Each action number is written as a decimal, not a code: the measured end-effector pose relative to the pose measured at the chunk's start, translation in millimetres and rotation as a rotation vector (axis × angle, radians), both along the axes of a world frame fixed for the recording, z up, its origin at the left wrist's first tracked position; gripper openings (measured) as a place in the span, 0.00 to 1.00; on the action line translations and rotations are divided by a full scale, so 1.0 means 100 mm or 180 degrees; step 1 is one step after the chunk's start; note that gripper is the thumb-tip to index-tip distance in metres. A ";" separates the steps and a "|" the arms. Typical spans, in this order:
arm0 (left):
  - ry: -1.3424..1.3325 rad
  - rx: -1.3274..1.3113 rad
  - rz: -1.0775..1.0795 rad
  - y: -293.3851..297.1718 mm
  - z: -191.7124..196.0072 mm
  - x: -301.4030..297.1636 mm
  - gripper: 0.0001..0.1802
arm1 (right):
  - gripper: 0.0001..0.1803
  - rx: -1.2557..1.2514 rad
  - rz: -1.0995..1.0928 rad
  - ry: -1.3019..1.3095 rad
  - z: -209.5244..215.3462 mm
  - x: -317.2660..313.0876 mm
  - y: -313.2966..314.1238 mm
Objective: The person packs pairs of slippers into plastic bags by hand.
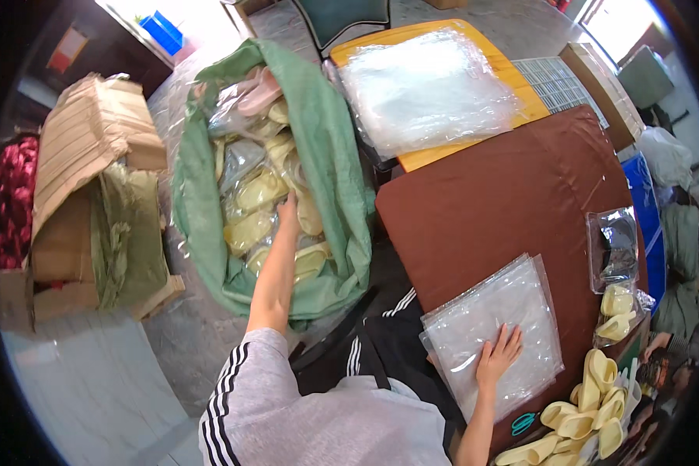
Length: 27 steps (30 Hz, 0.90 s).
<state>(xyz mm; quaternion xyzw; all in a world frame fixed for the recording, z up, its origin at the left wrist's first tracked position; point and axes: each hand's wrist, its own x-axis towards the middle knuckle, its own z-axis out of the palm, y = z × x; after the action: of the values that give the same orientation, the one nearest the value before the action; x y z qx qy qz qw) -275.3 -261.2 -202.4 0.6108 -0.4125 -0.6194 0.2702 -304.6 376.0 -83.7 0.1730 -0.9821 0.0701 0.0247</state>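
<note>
My left hand [289, 210] reaches down into a big green woven sack [334, 155] on the floor, among several clear-bagged pale yellow slippers [258, 190]; its fingers are hidden among the bags, so a grip cannot be made out. My right hand [501, 353] lies flat, fingers spread, on a stack of clear plastic bags [512, 311] at the near edge of the brown table [505, 194]. Loose pale yellow slippers [590, 412] lie to the right of that hand.
A second pile of clear bags [427, 85] rests on an orange board behind the table. Green scissors [523, 423] lie near the table edge. Bagged slippers [617, 299] sit at the table's right. An open cardboard box [93, 194] stands left of the sack.
</note>
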 end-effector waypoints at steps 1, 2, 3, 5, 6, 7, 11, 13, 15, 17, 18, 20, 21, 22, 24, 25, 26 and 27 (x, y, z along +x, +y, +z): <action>0.0011 -0.0300 -0.0267 -0.05 -0.17 -0.10 0.41 | 0.32 0.0083 0.0013 0.0000 0.02 0.01 0.01; 0.0034 -0.0586 -0.0542 -0.08 -0.35 -0.22 0.45 | 0.32 0.0160 -0.0046 -0.0063 0.05 0.04 0.04; -0.0225 -0.0506 -0.0851 -0.22 -0.59 -0.29 0.41 | 0.32 0.0187 -0.0105 -0.0064 0.07 0.04 0.03; -0.0586 -0.0010 -0.0495 -0.89 -1.11 -0.16 0.38 | 0.33 -0.0017 0.0101 -0.0148 0.00 -0.04 -0.08; -0.0269 -0.0121 -0.0315 -1.19 -1.35 -0.10 0.34 | 0.33 -0.0123 0.0143 -0.0191 -0.08 -0.07 -0.10; -0.0270 -0.0080 -0.0440 -1.23 -1.48 -0.22 0.34 | 0.33 -0.0081 0.0018 -0.0195 -0.09 -0.05 -0.06; -0.0091 0.0953 -0.0469 -1.30 -1.69 -0.26 0.51 | 0.32 -0.0014 -0.0043 -0.0177 0.09 -0.07 -0.09; -0.0127 0.1177 -0.0524 -1.24 -1.59 -0.37 0.56 | 0.33 -0.0010 -0.0030 -0.0171 0.09 -0.07 -0.07; 0.0147 0.0825 -0.0854 -0.90 -1.39 -0.31 0.48 | 0.33 0.0120 -0.0088 -0.0280 0.10 -0.08 -0.08; 0.0763 0.0570 -0.0625 -0.65 -1.08 -0.13 0.37 | 0.33 0.0064 -0.0089 -0.0314 0.10 -0.08 -0.09; 0.1148 0.0211 -0.0669 -0.50 -0.91 -0.06 0.34 | 0.33 0.0044 -0.0056 -0.0324 0.09 -0.07 -0.09; 0.0855 0.0196 -0.0429 -0.33 -0.60 0.30 0.29 | 0.33 -0.0018 0.0009 -0.0245 0.03 -0.10 -0.13; 0.0958 0.0024 -0.0273 -0.16 -0.54 0.48 0.26 | 0.33 -0.0063 0.0058 -0.0245 0.02 -0.11 -0.15; 0.0606 0.0205 -0.0316 0.00 -0.45 0.63 0.30 | 0.32 -0.0059 0.0023 -0.0228 0.03 -0.10 -0.15; 0.0383 0.0223 -0.0125 0.53 -0.05 0.65 0.33 | 0.32 0.0016 -0.0103 -0.0197 0.08 -0.01 -0.03; 0.0788 0.0481 -0.0043 0.55 0.05 0.91 0.33 | 0.32 -0.0027 -0.0056 -0.0155 0.05 -0.02 -0.05; 0.0786 0.0432 0.0089 0.57 0.15 1.15 0.33 | 0.32 -0.0068 -0.0019 -0.0110 0.03 -0.03 -0.06; 0.0787 0.0372 0.0233 0.58 0.24 1.38 0.32 | 0.32 -0.0126 0.0049 -0.0110 0.00 -0.05 -0.08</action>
<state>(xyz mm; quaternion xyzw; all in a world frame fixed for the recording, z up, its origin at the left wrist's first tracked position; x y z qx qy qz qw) -137.7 -203.3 -178.8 0.5592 -0.3168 -0.7027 0.3054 -309.1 367.7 -83.3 0.1788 -0.9795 0.0927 0.0106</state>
